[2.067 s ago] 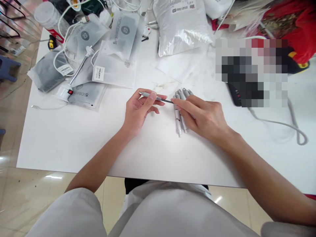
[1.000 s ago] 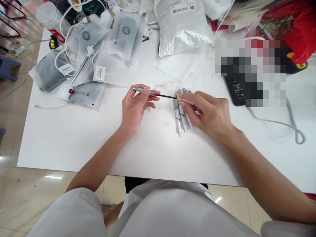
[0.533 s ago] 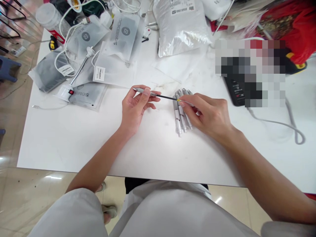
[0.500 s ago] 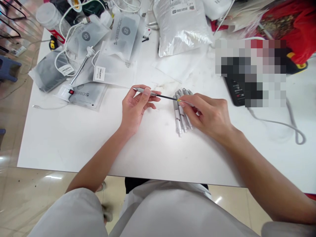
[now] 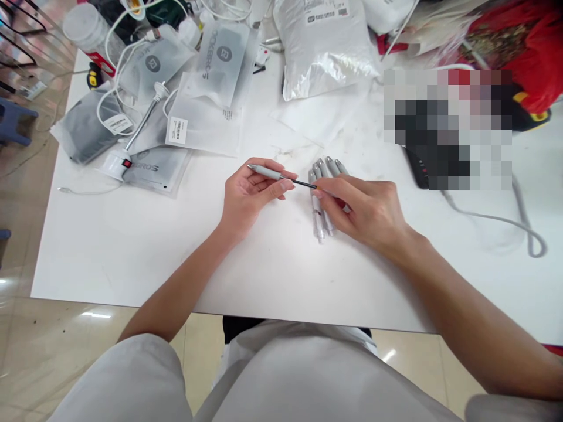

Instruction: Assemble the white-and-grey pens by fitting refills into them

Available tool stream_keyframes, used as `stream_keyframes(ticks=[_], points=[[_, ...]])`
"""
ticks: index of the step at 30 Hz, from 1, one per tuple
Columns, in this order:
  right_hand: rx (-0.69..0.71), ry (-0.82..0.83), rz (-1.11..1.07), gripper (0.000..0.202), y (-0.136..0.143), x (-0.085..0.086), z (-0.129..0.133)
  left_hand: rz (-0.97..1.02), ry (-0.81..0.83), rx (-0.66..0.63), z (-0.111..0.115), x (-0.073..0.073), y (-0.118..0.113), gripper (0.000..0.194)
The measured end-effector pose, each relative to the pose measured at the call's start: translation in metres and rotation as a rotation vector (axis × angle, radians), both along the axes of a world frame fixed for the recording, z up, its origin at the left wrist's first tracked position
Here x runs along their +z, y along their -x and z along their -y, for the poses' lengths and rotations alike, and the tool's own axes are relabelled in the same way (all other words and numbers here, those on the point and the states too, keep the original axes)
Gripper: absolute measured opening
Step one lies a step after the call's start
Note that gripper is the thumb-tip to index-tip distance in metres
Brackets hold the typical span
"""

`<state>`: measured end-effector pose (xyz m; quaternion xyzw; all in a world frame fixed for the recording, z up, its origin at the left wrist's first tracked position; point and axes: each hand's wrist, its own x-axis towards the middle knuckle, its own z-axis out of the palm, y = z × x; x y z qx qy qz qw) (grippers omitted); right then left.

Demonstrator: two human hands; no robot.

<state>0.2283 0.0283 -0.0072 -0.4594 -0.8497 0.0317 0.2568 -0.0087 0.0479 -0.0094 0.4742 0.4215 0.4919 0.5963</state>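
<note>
My left hand (image 5: 244,202) is closed on the grey front barrel of a pen (image 5: 266,172), its tip pointing up and left. Out of the barrel's back end runs a thin black pen refill (image 5: 303,184). My right hand (image 5: 373,212) pinches the refill's other end between thumb and fingertips; what lies inside that grip is mostly hidden. Under and beside the right fingers, several silver-grey pens (image 5: 317,205) lie side by side on the white table (image 5: 272,264), partly covered by that hand.
Frosted plastic pouches (image 5: 200,126) and a white lamp-like stand with a metal stem (image 5: 143,126) are at the left. A stuffed white plastic bag (image 5: 325,58) sits at the back. To the right are a black device (image 5: 416,167), partly blurred out, and a grey cord (image 5: 488,218).
The hands are closer together, and less of the black refill shows between them. My left hand has moved slightly right, its thumb now lower beside the barrel's back end.
</note>
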Motion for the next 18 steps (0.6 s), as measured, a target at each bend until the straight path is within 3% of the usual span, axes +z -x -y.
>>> stream_keyframes(ticks=[18], points=[[0.027,0.11,0.025,0.033,0.0047,-0.0063,0.0077,-0.072,-0.043,-0.121,0.0033,0.0057,-0.0034,0.024]])
